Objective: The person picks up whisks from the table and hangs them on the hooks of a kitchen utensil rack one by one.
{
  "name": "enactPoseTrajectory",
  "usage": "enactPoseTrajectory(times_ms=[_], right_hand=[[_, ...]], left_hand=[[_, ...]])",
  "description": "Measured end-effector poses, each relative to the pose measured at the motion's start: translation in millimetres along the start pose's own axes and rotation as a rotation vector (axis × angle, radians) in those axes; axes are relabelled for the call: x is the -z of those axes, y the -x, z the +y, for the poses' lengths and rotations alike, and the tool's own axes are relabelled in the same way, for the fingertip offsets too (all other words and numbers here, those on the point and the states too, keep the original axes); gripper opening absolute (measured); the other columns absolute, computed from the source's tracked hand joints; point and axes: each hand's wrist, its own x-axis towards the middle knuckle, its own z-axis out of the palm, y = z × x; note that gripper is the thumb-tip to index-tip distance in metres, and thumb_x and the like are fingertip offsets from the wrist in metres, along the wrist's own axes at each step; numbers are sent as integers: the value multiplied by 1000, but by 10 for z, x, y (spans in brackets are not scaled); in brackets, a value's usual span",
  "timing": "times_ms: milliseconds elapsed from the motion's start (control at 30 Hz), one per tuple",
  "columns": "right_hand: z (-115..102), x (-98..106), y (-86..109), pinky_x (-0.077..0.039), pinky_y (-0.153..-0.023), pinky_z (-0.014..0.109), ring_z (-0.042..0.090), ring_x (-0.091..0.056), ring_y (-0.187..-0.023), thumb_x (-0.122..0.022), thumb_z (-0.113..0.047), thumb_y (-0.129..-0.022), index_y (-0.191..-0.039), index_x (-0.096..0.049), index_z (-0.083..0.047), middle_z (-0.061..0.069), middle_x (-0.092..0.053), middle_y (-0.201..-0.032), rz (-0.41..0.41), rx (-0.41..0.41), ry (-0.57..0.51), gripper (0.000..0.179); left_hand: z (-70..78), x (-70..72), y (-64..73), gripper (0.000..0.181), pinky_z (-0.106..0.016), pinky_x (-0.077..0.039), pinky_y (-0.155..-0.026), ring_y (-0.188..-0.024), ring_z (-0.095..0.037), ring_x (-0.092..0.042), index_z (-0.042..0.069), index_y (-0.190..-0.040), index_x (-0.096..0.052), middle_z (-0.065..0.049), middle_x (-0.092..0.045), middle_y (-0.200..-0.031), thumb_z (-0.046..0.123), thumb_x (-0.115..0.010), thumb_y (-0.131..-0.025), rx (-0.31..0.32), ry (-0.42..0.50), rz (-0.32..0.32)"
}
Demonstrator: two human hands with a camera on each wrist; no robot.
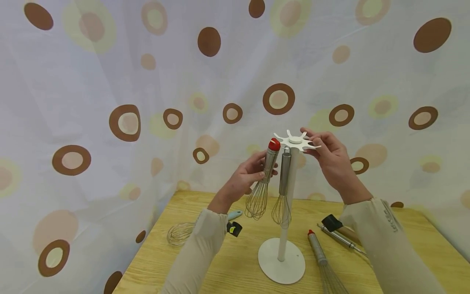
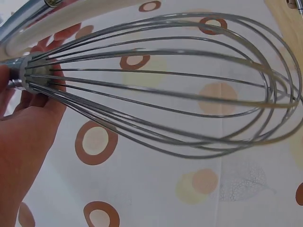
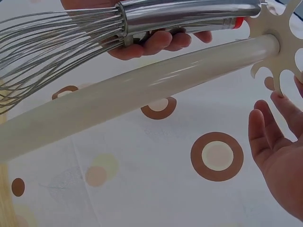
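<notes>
My left hand [image 1: 242,179] grips the metal handle of a whisk with a red end cap [image 1: 270,161], which tilts slightly with its wires hanging down. Beside it, a smaller steel whisk [image 1: 284,173] hangs from the white rotating utensil stand [image 1: 295,141]. At the stand's top, my right hand [image 1: 332,157] holds the notched disc by its edge, thumb and fingertips on the prongs. In the left wrist view, the whisk's collar [image 2: 38,72] shows between the fingers. The right wrist view shows the stand's pole [image 3: 142,90], with the hanging whisk's handle [image 3: 189,15] partly covering the held one.
On the wooden table [image 1: 235,261], a whisk with a pale blue handle [image 1: 235,214] lies at left. To the right lie another red-capped whisk [image 1: 317,247] and a metal-handled utensil [image 1: 339,237], partly behind my sleeve. A spotted curtain [image 1: 235,73] stands behind.
</notes>
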Motion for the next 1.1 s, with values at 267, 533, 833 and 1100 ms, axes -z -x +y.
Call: enactPoseTrajectory(times_ms=[267, 533, 833, 1100], right_hand=[[-13, 30, -35, -45, -89, 22, 14, -43, -128, -42, -13, -101, -97, -51, -1, 4, -51, -136, -51, -17, -5, 15], [-17, 40, -40, -45, -89, 22, 15, -44, -128, -41, -12, -101, -95, -51, -3, 3, -51, -135, -44, -38, -13, 15], [-28, 41, 28, -44, -93, 25, 18, -47, -122, -42, -14, -102, -110, -54, 2, 7, -51, -134, 11, -9, -24, 22], [-93, 0, 104, -47, -88, 27, 22, -54, -107, -44, -3, -99, -108, -58, 8, 12, -60, -123, 95, 142, -76, 19]], left_hand=[[-33, -41, -14, 53, -34, -41, -93, -105, -17, -55, -5, -145, -17, -41, -35, -128, -5, -35, -95, -37, 84, -31], [-93, -64, -37, 51, -33, -41, -93, -106, -17, -55, -7, -143, -17, -20, -50, -123, -4, -34, -95, -52, 122, -39], [-153, -37, -11, 52, -35, -43, -95, -110, -18, -52, -6, -143, -25, -28, -46, -129, -5, -39, -93, -26, 37, -13], [-182, 181, 214, 48, -40, -45, -94, -119, -31, -51, 3, -143, -36, -24, -50, -131, -1, -45, -96, 116, -113, 28]])
